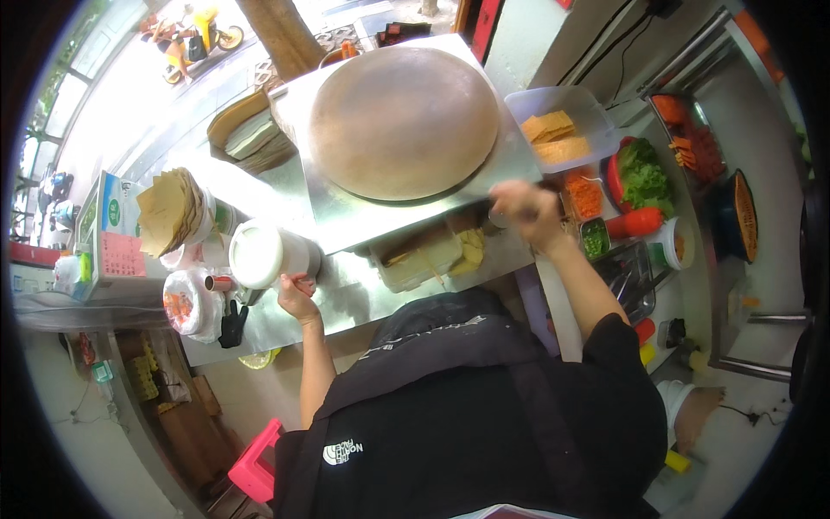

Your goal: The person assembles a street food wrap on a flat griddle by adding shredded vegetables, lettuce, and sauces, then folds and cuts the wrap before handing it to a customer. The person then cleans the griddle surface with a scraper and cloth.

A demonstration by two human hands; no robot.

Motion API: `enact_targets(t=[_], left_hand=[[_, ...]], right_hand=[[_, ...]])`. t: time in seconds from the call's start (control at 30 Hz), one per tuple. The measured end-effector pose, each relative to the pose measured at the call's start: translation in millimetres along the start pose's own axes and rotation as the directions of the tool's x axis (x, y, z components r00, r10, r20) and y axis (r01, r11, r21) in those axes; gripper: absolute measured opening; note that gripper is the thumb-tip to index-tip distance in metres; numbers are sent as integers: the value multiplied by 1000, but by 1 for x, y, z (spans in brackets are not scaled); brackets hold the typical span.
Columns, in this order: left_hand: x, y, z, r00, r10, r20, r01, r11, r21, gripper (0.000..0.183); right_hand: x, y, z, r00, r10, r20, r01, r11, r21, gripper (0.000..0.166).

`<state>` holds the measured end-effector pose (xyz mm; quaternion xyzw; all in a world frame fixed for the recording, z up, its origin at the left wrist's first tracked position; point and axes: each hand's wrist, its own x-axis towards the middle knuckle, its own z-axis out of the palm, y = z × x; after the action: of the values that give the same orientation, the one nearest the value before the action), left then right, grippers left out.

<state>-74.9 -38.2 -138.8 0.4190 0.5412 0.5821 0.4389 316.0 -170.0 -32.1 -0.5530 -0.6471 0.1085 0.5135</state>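
A round griddle plate (405, 123) with a bare brownish surface lies on a steel-topped stand in front of me. My left hand (298, 296) is curled at the near side of a white lidded tub (256, 254); whether it grips the tub is unclear. Beyond the near right corner of the stand, my right hand (528, 211) is blurred, its fingers bent. Something pale and roundish shows under its fingers, too blurred to name. Below the griddle's front edge sits a clear plastic bin (415, 263) holding a thin stick, with yellowish pieces beside it.
Right of the griddle stand a plastic box (587, 123) of crisp sheets, shredded carrot (585, 194), chopped greens (593, 239) and lettuce (642, 172). Stacked paper bags (170, 214), a red-and-white roll and a black glove (233, 324) are at left. A pink stool (256, 464) stands below.
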Motion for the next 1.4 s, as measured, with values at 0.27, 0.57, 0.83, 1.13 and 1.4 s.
enact_targets(t=[0.27,0.57,0.83,1.13,1.4], left_hand=[[7,-12,-17,1000,-19,-10,19,1000,-14,45],[-3,9,-62,989,34,-143,-12,988,153,44],[-35,10,-122,977,-5,-211,30,993,115,40],[-35,20,-151,975,-7,-224,42,987,156,41],[-39,-1,-165,980,-3,-197,41,981,189,40]], right_hand=[[29,50,-16,800,424,-424,-573,750,-331,37],[5,-42,103,820,572,-25,-554,804,214,27],[103,-72,200,888,373,269,-459,677,575,28],[247,13,406,823,130,553,-62,988,-140,25],[240,74,472,870,233,435,62,823,-564,17]])
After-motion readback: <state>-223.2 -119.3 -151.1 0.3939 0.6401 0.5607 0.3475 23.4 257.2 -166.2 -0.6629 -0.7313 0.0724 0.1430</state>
